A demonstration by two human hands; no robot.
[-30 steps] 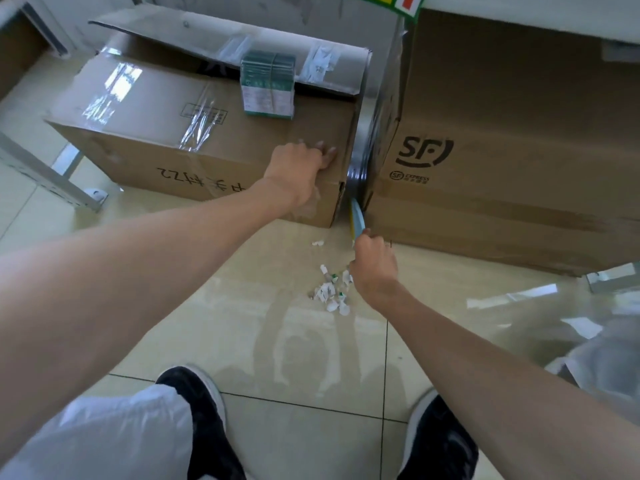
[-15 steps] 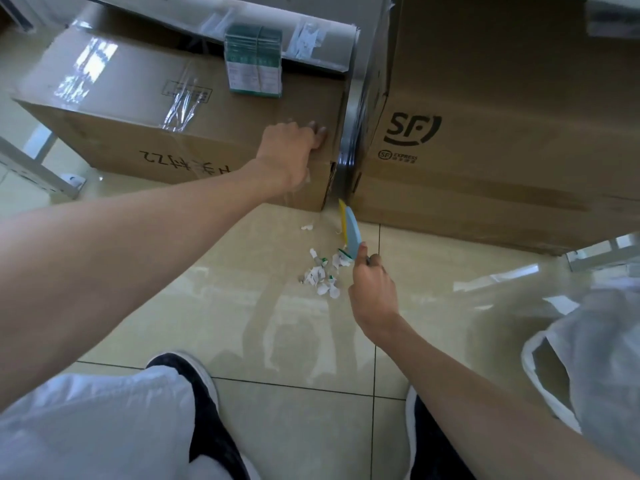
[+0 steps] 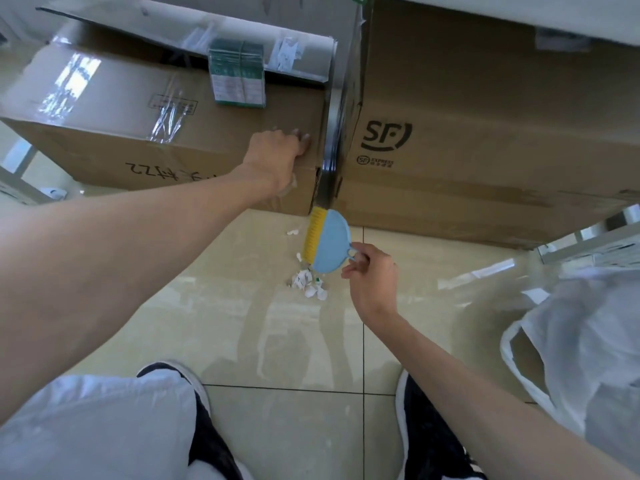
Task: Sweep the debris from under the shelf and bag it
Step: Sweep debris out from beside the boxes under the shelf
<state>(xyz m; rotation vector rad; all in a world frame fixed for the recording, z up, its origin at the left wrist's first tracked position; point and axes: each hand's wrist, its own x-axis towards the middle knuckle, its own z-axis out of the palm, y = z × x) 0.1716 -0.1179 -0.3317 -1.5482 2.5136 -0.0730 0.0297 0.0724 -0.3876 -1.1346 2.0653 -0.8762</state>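
- The left hand [image 3: 277, 157] has its fingers [image 3: 304, 138] curled over the top edge of the left box [image 3: 138, 133]. Holding that box steady should keep the gap beside it clear for the brush.
- The debris [image 3: 308, 284], a heap of white scraps, lies on the floor [image 3: 207, 306] just before the gap, with a stray scrap [image 3: 292, 232] nearer the box.
- The brush [image 3: 330, 242] stands at the gap's mouth. Short strokes toward the heap should gather strays.
- The right hand [image 3: 372, 275] pinches its small handle.
- The white bag [image 3: 571, 341] lies open nearby.
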